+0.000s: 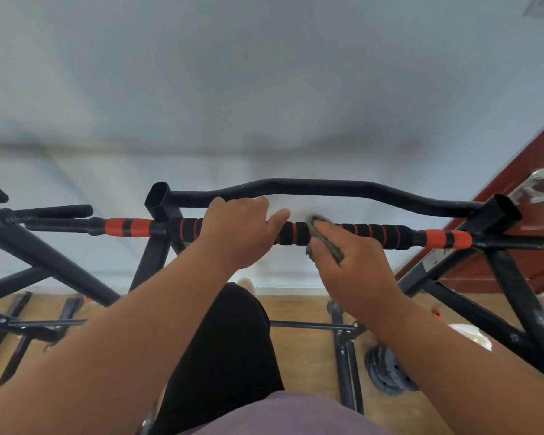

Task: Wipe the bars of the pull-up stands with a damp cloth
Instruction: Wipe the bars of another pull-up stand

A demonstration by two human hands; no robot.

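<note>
Presently the person is working at the black foam-padded horizontal bar with red rings [380, 234] on the nearer pull-up stand. The left hand [237, 232] is curling over the bar's left-centre padding, steadying it. The right hand [347, 262] is pinching a small grey-green damp cloth [322, 235] and pressing it onto the padding just beside the left thumb. The hands are sitting close together but not touching. The bar's long axis is running left to right across the view, directly ahead of both hands. Unwiped padding appears to be lying rightward of the cloth, toward the orange end sleeve [446, 239], so the right hand is the nearer one for that stroke. A curved bare black metal bar [321, 185] is lying behind.
</note>
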